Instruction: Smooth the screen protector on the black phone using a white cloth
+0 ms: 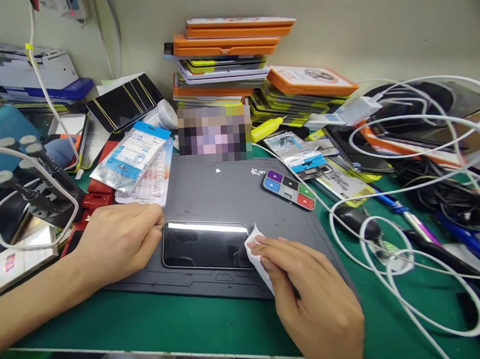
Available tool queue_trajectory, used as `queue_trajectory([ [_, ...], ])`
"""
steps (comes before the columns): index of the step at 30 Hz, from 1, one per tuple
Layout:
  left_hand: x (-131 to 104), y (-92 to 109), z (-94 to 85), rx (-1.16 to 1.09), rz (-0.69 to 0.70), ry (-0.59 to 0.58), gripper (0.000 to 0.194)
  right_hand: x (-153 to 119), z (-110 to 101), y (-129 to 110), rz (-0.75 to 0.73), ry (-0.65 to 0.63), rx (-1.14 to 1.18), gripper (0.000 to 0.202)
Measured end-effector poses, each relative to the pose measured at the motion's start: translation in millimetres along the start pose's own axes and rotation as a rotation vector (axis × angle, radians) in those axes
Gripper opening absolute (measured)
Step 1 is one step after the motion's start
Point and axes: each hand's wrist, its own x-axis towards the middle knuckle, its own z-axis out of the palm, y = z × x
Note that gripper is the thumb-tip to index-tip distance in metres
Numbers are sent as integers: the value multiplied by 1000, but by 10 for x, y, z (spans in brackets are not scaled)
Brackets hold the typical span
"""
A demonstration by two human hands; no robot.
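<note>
Papery white wipe [256, 254] is being pinched by right hand [314, 286] at black glass-faced phone [205, 246], wiping seemingly unfinished, curled left hand's [123, 235] grip unclear.

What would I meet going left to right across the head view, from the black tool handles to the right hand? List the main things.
Black tool handles → left hand → phone → white wipe → right hand.

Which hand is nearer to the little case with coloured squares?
Right. The right hand, holding a white wipe, is on the near side of the coloured case; the left hand is farther off, at the left end of the smartphone.
</note>
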Motion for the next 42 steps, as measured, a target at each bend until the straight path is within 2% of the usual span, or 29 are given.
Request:
queue_trajectory([
  [4,1,-3,14,15,-5,3,27,26,8,-60,-51,-17,-3,24],
  [9,16,13,3,31,17,0,27,82,92,-293,-39,-41,-14,20],
  [14,23,21,-6,21,6,-18,27,211,267,-628,-21,-45,3,16],
  [19,33,6,-28,2,29,-18,26,302,489,-960,-9,-39,45,19],
  [23,23,-16,-21,5,40,-12,25,301,625,-1098,-5,-25,49,24],
  [26,13,-27,-12,4,35,-19,25,236,625,-1075,11,-43,106,31],
  [29,11,-30,-7,-3,26,-33,24,130,507,-934,22,-73,129,30],
  [36,2,-18,0,0,29,-38,25,-68,129,-477,31,-64,-89,20],
  [42,-3,-22,7,20,27,-35,25,-141,108,-425,35,-65,-121,24],
])
